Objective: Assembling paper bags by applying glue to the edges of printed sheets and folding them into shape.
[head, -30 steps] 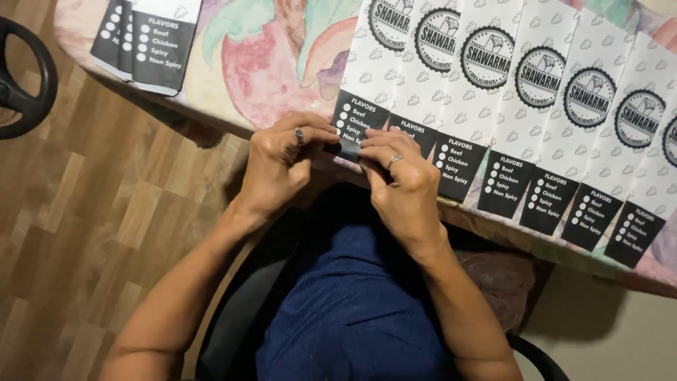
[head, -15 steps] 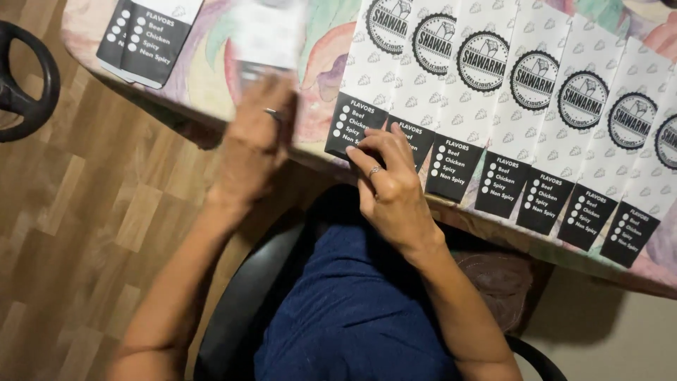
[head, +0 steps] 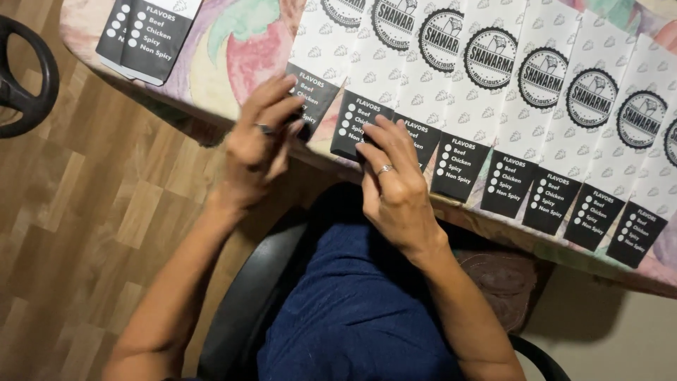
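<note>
Where the left hand (head: 259, 137) meets the leftmost paper bag (head: 319, 67) of the row, its grip is a pinch: fingertips closed on the bag's near black corner, a ring on one finger. The right hand (head: 393, 185) lies flat, fingers spread and pressed on the near end of the second bag (head: 367, 106), a band ring on one finger; it grips nothing.

Count: eight bags visible in the overlapped row (head: 543, 106), each lapped over its neighbour and stepping nearer toward the right. A separate small stack (head: 144, 35) lies at the far left of the bench, well apart from the row; at least two bags, exact number cannot be told.

Material: flat, thin paper, long and narrow. White body with a faint grey repeat pattern, a round black emblem at the far part, a black band with white dots and lettering at the near end. The near ends overhang the bench edge.

The bench (head: 240, 49) carries a smooth cloth or sheet printed with large pink, green and cream shapes.

Near: dark blue textured fabric (head: 360, 310) over the person's lap, black chair (head: 247, 303) rim. Left: wood-look plank floor (head: 84, 212), matte; a black curved object (head: 28, 77) at the left edge.
</note>
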